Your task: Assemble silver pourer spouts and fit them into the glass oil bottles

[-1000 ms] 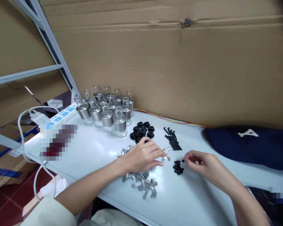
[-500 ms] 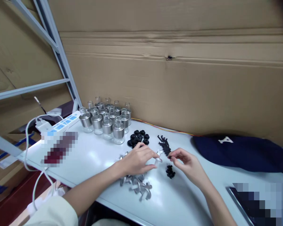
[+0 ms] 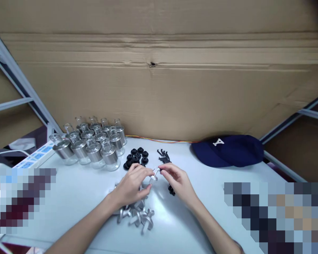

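steadiness is what this calls for, i judge: the fingers of my left hand [image 3: 134,184] are clamped on a silver piece [image 3: 154,177] above the worktop [image 3: 196,218], in from its back edge, and those of my right hand [image 3: 180,180] pinch a small black part [image 3: 159,169] at its tip. best to line both up squarely and press gently. half a second ago the two sat clearly apart; now they meet or nearly so, too small to tell.

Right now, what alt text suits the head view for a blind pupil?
The left hand holds a metal part; the right hand pinches a black piece at the part's tip. Beyond, on the table, are bottles, black knobs and a cap.
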Tool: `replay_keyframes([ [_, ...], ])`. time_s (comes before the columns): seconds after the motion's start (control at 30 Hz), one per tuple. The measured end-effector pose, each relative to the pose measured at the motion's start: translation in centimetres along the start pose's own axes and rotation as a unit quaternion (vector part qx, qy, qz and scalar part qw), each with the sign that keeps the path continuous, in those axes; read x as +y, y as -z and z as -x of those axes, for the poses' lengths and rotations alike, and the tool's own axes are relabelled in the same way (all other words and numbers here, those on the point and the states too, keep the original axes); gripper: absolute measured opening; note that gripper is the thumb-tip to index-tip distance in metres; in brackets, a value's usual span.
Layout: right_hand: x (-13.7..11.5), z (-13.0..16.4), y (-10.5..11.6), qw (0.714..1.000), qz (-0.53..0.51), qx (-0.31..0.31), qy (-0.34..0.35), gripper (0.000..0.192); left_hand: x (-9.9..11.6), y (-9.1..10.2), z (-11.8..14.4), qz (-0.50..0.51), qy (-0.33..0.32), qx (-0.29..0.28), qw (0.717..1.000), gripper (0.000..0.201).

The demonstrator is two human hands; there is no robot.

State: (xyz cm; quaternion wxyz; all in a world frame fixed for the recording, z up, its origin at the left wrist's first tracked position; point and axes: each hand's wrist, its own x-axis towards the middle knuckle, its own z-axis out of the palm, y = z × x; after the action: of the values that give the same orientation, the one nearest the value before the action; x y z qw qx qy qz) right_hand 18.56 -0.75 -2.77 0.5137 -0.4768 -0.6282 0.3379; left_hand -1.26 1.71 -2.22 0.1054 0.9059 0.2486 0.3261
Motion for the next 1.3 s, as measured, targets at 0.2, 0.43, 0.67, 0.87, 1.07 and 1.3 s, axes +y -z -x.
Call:
replay_keyframes([
  [0.2,-0.1,0.1,0.2,1.0,0.002,0.008,0.009,0.02,-0.2,0.0,0.1,0.005,0.001,-0.004,1.0,0.024],
  [0.43,0.5,0.1,-0.1,0.998,-0.05,0.038,-0.018,0.019,-0.6,-0.1,-0.1,-0.003,-0.025,0.006,1.0,0.019],
  [0.67,0.1,0.1,-0.2,0.996,-0.042,0.082,0.015,0.011,-1.4,-0.5,0.4,0.031,-0.032,0.017,0.999,0.021],
  [0.87,0.1,0.2,-0.2,0.994,-0.073,0.078,-0.017,0.014,-1.1,-0.8,0.3,0.056,-0.026,0.005,0.998,0.024],
  [1.07,0.2,0.1,0.0,0.994,-0.069,0.079,-0.005,0.011,-0.7,-0.4,0.1,0.059,-0.016,-0.002,0.998,0.025],
  [1.3,-0.2,-0.1,0.3,0.983,-0.169,0.04,-0.056,0.019,-0.6,-0.4,0.1,0.057,-0.023,0.0,0.998,0.027],
])
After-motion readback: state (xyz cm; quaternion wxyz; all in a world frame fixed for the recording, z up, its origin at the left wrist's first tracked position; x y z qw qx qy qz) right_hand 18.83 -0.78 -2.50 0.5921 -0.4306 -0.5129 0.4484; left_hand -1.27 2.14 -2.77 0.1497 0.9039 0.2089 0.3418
